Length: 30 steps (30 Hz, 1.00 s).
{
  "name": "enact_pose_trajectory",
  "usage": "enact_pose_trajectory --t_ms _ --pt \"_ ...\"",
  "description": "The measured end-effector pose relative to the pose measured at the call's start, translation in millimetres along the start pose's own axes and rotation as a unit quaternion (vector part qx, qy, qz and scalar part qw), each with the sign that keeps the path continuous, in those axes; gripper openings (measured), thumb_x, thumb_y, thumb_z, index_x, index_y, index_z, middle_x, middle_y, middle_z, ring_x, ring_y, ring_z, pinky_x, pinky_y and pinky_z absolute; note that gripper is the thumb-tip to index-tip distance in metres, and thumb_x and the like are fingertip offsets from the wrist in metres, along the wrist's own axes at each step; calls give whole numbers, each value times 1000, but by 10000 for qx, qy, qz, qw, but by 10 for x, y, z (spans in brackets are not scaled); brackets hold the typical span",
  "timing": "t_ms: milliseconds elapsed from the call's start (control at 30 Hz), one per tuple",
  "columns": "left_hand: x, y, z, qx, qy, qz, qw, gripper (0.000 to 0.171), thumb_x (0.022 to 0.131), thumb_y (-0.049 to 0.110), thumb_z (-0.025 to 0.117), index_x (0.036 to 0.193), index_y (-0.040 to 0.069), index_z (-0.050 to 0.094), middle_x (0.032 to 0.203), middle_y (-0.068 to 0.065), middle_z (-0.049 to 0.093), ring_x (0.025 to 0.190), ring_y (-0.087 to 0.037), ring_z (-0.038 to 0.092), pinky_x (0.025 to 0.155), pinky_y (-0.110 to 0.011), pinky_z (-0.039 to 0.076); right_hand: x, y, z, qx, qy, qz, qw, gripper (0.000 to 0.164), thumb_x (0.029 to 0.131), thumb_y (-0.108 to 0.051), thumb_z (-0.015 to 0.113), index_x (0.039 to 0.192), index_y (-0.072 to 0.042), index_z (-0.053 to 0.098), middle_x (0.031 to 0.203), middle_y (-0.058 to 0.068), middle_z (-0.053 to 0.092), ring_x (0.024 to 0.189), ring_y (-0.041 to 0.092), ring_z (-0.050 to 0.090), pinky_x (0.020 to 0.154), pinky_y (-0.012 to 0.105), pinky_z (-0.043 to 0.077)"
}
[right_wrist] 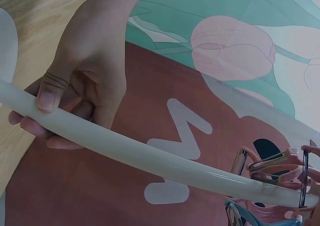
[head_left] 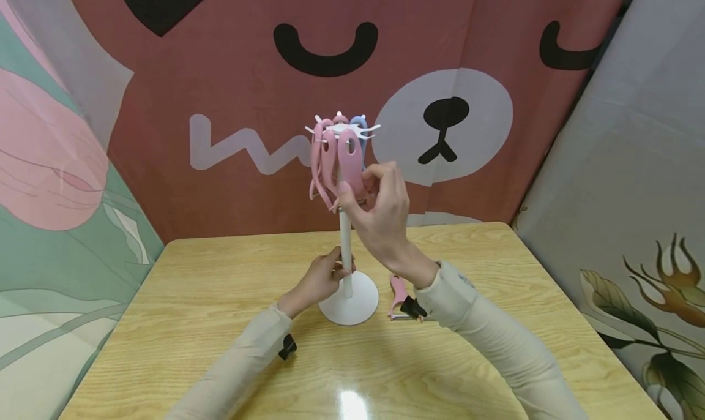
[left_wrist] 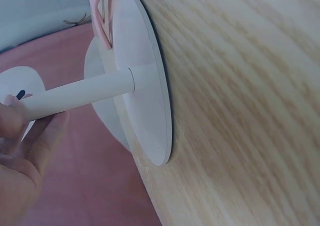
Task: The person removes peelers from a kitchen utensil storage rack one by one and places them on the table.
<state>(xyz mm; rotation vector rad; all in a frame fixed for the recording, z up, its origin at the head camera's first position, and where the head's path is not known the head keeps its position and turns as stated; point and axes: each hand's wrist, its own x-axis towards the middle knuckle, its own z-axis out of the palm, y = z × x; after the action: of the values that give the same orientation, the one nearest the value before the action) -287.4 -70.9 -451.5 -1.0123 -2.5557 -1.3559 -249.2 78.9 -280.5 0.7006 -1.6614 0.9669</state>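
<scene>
A white stand with a round base (head_left: 360, 303) and a ring of hooks (head_left: 343, 129) on top stands upright on the table. Several pink peelers (head_left: 328, 153) and a blue peeler (right_wrist: 260, 221) hang from its hooks. My left hand (head_left: 318, 280) grips the white pole (left_wrist: 82, 94) low down, just above the base, thumb on one side and fingers on the other. Higher up, my right hand (head_left: 385, 209) pinches the lower end of the front pink peeler (head_left: 350, 157), whose handle hole is up at the hooks. Whether a hook passes through that hole I cannot tell.
Another pink peeler (head_left: 399, 290) lies on the wooden table (head_left: 231, 285), right of the base and beside my right sleeve. A printed cloth (head_left: 248, 193) hangs behind the table, with more cloths on the left and right sides.
</scene>
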Motion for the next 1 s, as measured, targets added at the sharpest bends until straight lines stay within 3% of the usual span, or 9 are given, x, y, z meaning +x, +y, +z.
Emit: enact_pose_trajectory --t_ms 333,1000 --pt "-9 21 -24 -45 -68 164 9998 18 95 -2 62 111 3 55 98 -6 66 97 -26 70 82 -31 57 -38 55 -48 108 43 -218 9997 33 89 -28 61 96 2 50 82 12 45 69 21 45 58 30 39" --pt "-11 6 11 -31 -43 240 9997 18 98 7 62 113 0 55 99 -9 67 93 -25 71 76 -29 58 -126 160 -161 127 31 39 9999 41 94 -40 58 95 1 50 84 12 45 68 21 45 59 31 38"
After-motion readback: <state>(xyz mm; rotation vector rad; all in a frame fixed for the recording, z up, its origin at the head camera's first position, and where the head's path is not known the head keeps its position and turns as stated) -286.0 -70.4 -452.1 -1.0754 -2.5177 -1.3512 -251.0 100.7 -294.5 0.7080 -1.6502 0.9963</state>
